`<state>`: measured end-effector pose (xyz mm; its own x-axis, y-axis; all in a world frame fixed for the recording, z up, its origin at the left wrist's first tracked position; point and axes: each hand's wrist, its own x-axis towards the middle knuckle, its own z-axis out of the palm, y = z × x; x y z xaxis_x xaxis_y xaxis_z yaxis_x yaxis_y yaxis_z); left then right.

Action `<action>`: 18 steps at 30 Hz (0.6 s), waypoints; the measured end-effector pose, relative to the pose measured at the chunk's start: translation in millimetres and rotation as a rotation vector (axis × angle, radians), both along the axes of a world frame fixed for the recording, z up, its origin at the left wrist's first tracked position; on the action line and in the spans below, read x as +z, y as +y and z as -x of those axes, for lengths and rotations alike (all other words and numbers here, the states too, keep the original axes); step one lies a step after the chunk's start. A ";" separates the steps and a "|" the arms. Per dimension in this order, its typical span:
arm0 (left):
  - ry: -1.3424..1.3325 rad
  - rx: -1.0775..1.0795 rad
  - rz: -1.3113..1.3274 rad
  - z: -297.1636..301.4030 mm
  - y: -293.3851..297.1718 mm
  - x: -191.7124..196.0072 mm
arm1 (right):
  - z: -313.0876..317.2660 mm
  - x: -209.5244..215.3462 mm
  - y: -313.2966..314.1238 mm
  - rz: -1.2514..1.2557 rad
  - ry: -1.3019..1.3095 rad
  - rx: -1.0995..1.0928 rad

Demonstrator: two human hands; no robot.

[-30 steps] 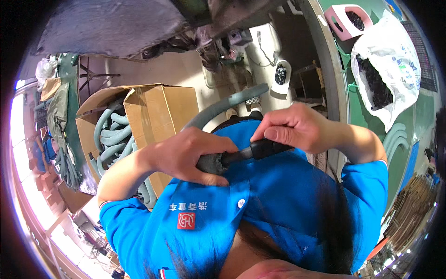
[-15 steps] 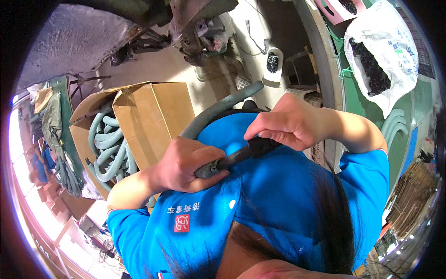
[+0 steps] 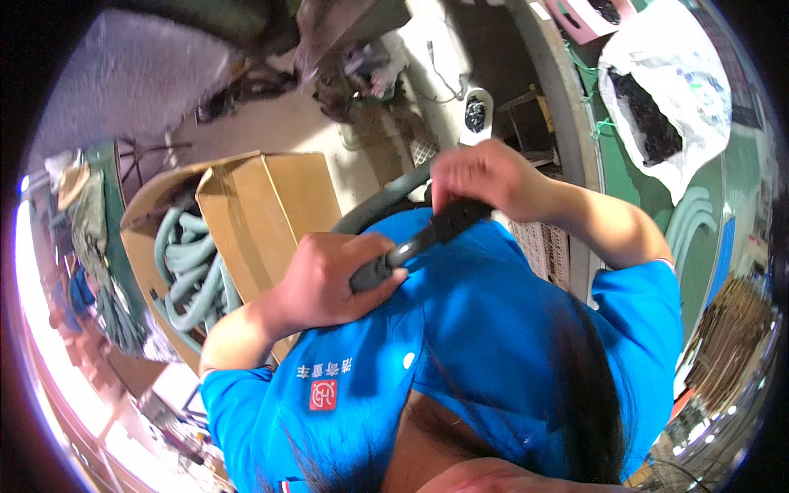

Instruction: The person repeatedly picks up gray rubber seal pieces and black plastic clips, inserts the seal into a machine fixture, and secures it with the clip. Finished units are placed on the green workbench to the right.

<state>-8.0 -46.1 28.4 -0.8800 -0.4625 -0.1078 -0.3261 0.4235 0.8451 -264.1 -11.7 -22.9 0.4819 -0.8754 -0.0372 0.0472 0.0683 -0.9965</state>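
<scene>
In front of my chest, my left hand point(image 3: 333, 278) is closed round one end of a grey foam-covered tube point(image 3: 380, 204). A dark shiny bar point(image 3: 415, 246) sticks out of that end and runs up to a black plastic piece point(image 3: 459, 220). My right hand point(image 3: 495, 177) has its fingers bent over the black piece and grips it; motion blurs the fingertips. Behind my hands the tube curves away, and its far part passes behind my right hand.
At the left stands an open cardboard box point(image 3: 288, 193) with several curved grey foam tubes point(image 3: 189, 255). On a green table at right lie a white plastic bag point(image 3: 699, 78) of black parts and grey foam pieces point(image 3: 692, 226). A small white container point(image 3: 477, 115) of black parts sits beyond my hands.
My right hand has moved up and slightly left with the black piece. The left hand and the bar's end have risen a little. The view has shifted slightly.
</scene>
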 end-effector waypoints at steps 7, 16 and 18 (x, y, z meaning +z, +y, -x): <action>-0.121 0.100 -0.390 50.8 -44.8 -54.7 | -40.9 -76.8 56.6 -0.618 -0.851 -0.892; -0.293 -0.130 -1.507 252.2 -23.5 -34.0 | -48.7 -128.7 102.0 -0.128 0.021 -0.519; -0.369 -0.163 -1.512 287.1 -4.1 -36.7 | -40.6 -129.8 104.3 -0.109 -0.049 -0.581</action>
<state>-295.0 -50.1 -8.2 -0.7291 0.3642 -0.5794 -0.6402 -0.6622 0.3893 -223.5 92.6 -152.7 -0.0714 -0.9888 -0.1311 0.1531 0.1190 -0.9810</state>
